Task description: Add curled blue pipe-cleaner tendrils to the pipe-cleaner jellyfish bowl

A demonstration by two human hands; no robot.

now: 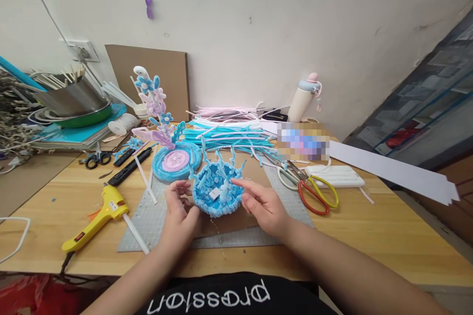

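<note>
A round blue fuzzy pipe-cleaner basket [218, 210] sits in front of me, with wavy light-blue strands rising from its rim. Inside it are a small white square piece [214, 193] and a pale blue upright figure [223, 191]. Curled fingers and thumb of my left hand [180, 210] are at the basket's left side, holding it. At the right side, my right hand [266, 208] has its index finger stretched out to the rim and its thumb apart, near the wall. Under the basket lie brown cardboard [251, 216] and a grey cutting mat [148, 229].
Left are a yellow glue gun [98, 219], small black scissors [98, 157] and a pipe-cleaner flower stem on a round base [158, 167]. Behind lie blue pipe cleaners [225, 137]. Right are red-and-yellow-handled scissors [318, 194], a white power bank [338, 176] and a bottle [303, 98].
</note>
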